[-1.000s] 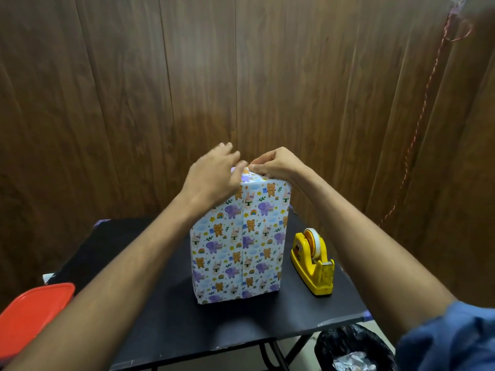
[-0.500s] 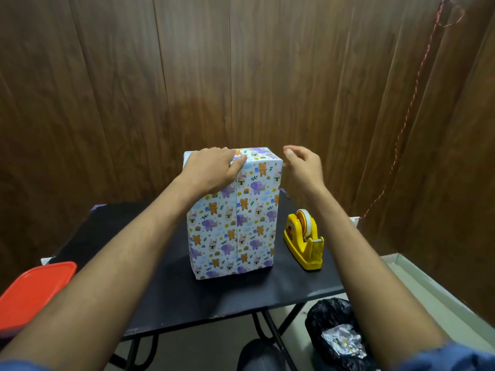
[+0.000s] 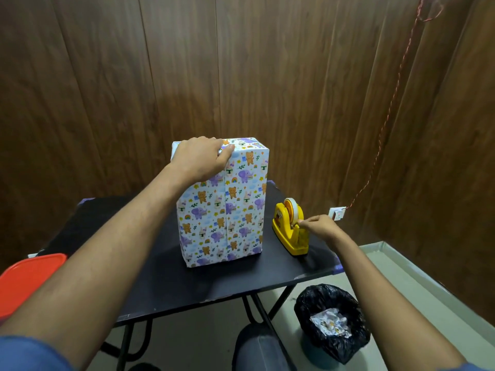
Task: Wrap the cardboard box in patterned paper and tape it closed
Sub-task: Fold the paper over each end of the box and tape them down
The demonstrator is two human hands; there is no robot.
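Observation:
The box (image 3: 227,210) stands upright on the black table (image 3: 187,285), covered in white paper printed with bears, elephants and rainbows; a vertical seam runs down its front. My left hand (image 3: 201,159) lies over the box's top left corner, fingers pressing down on the folded paper. To the right of the box sits a yellow tape dispenser (image 3: 290,228) with a roll of clear tape. My right hand (image 3: 318,226) is at the dispenser's front, thumb and fingers pinched on the tape end near the cutter.
A red lid (image 3: 24,279) lies at the table's left edge. A bin lined with a black bag (image 3: 332,319) holding crumpled paper stands on the floor under the table's right corner. A wood-panelled wall rises close behind. A red cord (image 3: 385,124) hangs on the right.
My right hand left the top of the box and dropped right and down to the tape dispenser, pinching the tape end. My left hand stayed on the box's top.

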